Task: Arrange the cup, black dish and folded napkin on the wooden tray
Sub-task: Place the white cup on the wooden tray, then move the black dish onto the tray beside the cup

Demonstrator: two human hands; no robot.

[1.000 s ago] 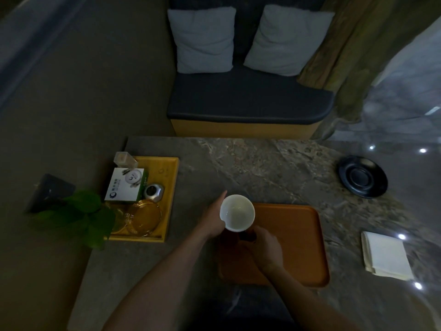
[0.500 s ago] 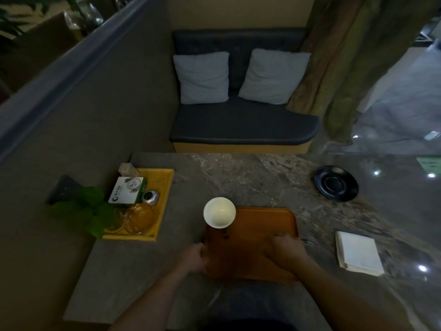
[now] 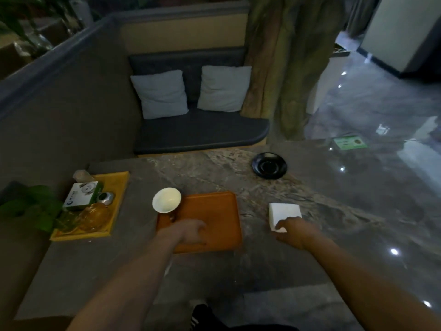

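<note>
The white cup (image 3: 166, 199) stands at the far left corner of the orange wooden tray (image 3: 214, 209). My left hand (image 3: 191, 231) rests on the tray's near part, fingers loosely curled, holding nothing. The white folded napkin (image 3: 284, 213) lies on the marble table to the right of the tray. My right hand (image 3: 294, 231) has its fingertips on the napkin's near corner; whether it grips it is unclear. The black dish (image 3: 269, 166) sits on the table farther back, to the right.
A yellow tray (image 3: 119, 185) at the left holds a small box, a metal item and glassware, with green leaves (image 3: 31, 209) beside it. A dark bench with two cushions (image 3: 191, 91) stands behind the marble table (image 3: 334, 223). A curtain hangs at the back right.
My right hand has left the tray and moved right onto the napkin. My left hand has shifted from the tray's left edge onto its surface. The cup stays put.
</note>
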